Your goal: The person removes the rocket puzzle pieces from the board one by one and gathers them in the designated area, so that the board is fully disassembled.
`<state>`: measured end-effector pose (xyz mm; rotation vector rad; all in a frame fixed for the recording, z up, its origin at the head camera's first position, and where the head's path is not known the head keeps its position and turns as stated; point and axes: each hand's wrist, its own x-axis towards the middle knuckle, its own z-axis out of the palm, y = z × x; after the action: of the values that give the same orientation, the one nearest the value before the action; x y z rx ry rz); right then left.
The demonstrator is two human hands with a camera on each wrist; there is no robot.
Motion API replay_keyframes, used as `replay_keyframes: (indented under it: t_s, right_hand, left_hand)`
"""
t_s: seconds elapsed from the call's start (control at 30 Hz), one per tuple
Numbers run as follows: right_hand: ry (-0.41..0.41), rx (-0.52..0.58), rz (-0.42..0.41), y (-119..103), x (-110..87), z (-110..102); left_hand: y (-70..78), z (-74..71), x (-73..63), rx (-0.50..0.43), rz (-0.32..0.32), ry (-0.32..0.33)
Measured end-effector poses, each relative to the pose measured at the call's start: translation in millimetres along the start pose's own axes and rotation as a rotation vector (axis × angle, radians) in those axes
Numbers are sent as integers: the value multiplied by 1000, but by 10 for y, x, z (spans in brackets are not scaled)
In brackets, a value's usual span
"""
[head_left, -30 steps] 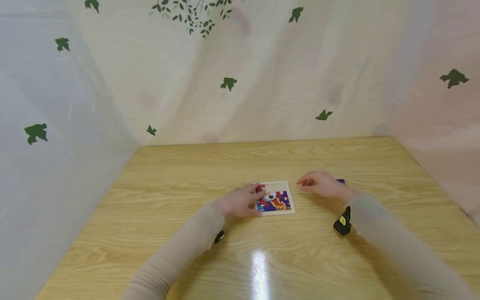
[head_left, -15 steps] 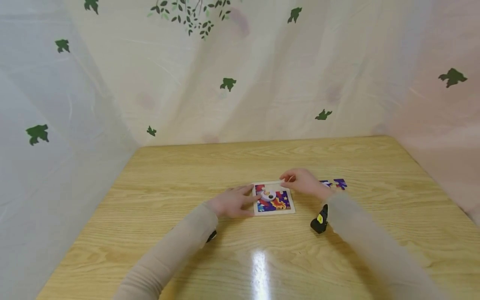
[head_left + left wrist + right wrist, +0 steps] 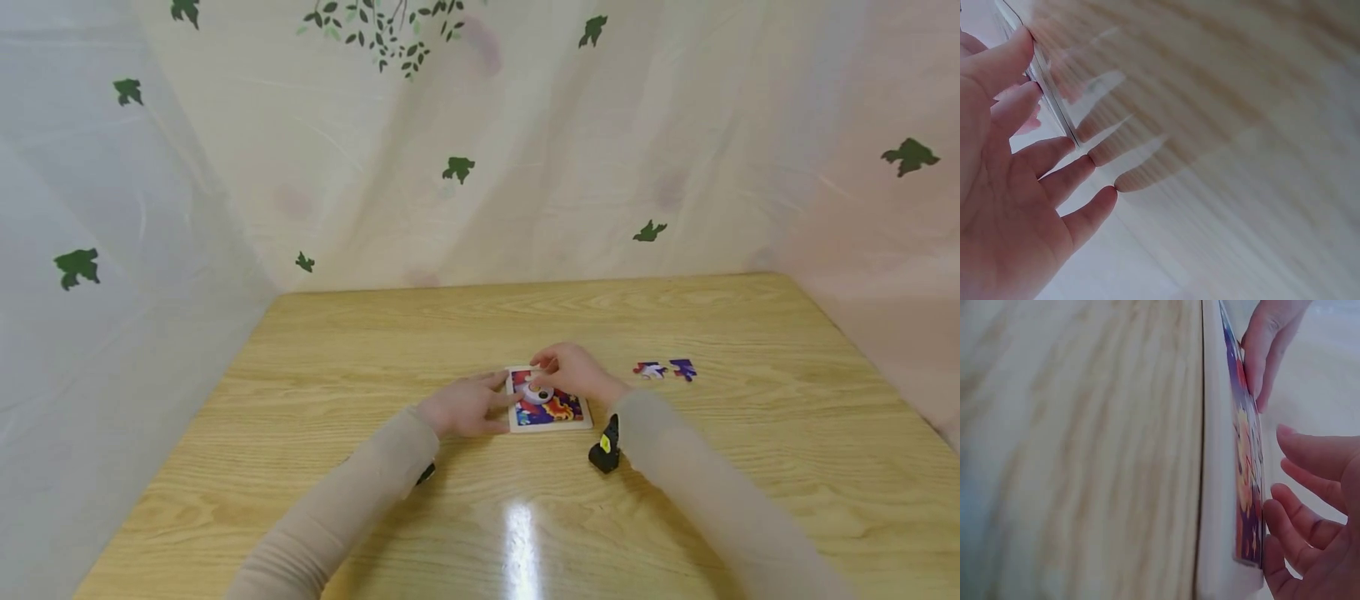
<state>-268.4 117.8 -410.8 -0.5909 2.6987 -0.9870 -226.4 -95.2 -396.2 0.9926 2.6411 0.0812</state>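
Observation:
A square jigsaw puzzle (image 3: 558, 408) with a purple, red and orange picture lies in a pale tray (image 3: 551, 428) on the table. My left hand (image 3: 463, 406) rests at the tray's left side, fingers spread. In the left wrist view, the fingertips of that hand (image 3: 1022, 169) meet the tray edge and the tabletop. Over the puzzle's upper right part is my right hand (image 3: 576, 372), hiding that area from the head camera. The right wrist view has this hand (image 3: 1325, 506) with thumb and fingers apart, fingertips at the puzzle's surface and no piece visible between them.
Two loose puzzle pieces, one red and white (image 3: 651, 370) and one purple (image 3: 683, 369), lie right of the tray. The wooden table (image 3: 360, 333) backs onto a pale curtain (image 3: 525, 208) with green leaf shapes. Black wrist devices (image 3: 604, 448) sit below the sleeves.
My right hand has moved left, from beside the tray to over the puzzle, uncovering both loose pieces. The left hand has shifted slightly left, its fingers drawing back from the picture to the tray's edge.

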Motion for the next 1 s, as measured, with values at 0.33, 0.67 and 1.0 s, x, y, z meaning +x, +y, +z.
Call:
replay_keyframes:
  t_s: [0.33,0.67,1.0]
  right_hand:
    - [-11,-16,34,-15,65,67]
    - [3,-58,40,-66,65,84]
    - [19,-78,44,-100,42,104]
  left_hand:
    - [4,6,28,-13,-16,-16]
    - [24,2,28,-57,-13,6]
    - [32,19,54,-59,-27,25]
